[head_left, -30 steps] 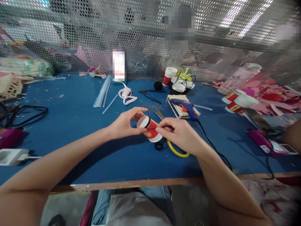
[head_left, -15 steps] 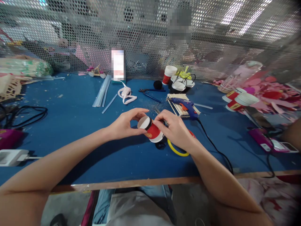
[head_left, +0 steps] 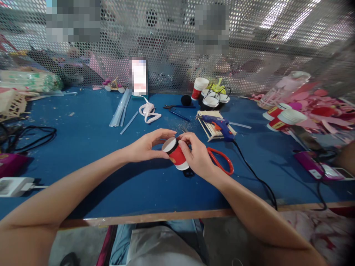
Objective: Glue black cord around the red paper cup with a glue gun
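A red and white paper cup [head_left: 179,157] is tilted between my hands above the blue tabletop, its pale round end turned up to the left. A black strip [head_left: 173,146] runs around the cup near that end. My left hand [head_left: 152,146] grips it from the left, thumb at the near side and fingers behind. On the right, my right hand [head_left: 194,149] has its thumb and fingers closed on the cup beside the strip. Under my right hand lie scissors, with a red handle [head_left: 222,161] showing. Something black [head_left: 188,172], partly hidden, lies below the cup.
A glue gun [head_left: 217,123] rests on a small stick frame [head_left: 208,129], its cord trailing to the front edge. Pliers [head_left: 179,111], a white ribbon [head_left: 149,112], clear glue sticks [head_left: 120,109] and a phone [head_left: 139,77] are behind. More paper cups [head_left: 287,118] stand right.
My right hand has shifted left around the cup, and the cup has turned slightly. The scissors' red handle is more exposed now, while the yellow part is hidden behind my wrist.
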The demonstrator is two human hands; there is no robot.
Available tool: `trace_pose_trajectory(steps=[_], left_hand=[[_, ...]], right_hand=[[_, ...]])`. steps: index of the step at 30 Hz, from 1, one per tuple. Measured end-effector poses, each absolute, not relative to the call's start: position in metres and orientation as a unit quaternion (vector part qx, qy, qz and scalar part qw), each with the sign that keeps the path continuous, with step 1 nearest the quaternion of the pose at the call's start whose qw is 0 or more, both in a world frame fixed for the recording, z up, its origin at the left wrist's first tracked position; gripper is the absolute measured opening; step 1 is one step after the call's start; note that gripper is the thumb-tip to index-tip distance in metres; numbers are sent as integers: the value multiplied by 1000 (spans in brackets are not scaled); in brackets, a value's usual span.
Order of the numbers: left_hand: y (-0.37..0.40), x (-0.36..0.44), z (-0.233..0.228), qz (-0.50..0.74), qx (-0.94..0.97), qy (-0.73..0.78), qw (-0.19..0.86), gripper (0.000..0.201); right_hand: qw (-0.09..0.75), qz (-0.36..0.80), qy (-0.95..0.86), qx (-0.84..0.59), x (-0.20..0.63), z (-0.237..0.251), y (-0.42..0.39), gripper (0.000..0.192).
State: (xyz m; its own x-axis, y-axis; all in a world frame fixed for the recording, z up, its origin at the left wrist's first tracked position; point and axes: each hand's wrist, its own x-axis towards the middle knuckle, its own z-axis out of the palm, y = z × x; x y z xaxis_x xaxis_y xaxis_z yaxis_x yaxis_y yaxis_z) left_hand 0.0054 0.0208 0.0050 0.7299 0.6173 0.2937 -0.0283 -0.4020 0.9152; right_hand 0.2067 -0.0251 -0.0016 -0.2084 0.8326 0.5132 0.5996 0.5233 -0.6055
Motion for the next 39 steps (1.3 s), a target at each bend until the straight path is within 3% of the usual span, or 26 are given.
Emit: trace_pose_trajectory(steps=[4,12,28,39], left_hand=[[18,6,5,298,786,202,503,77],[2,19,6,316,808,329,373,70],[1,18,4,307,794,262,455,66],[5,16,-3,325,804,222,446,65]], right_hand=[[429,126,-757,-477,204,-4,-25,9],[420,80,-769,-475,198,-1,-32,7],[398,124,-794,-442,209,13,-39,10],[399,95,-799,-440,205,7,-41,11]])
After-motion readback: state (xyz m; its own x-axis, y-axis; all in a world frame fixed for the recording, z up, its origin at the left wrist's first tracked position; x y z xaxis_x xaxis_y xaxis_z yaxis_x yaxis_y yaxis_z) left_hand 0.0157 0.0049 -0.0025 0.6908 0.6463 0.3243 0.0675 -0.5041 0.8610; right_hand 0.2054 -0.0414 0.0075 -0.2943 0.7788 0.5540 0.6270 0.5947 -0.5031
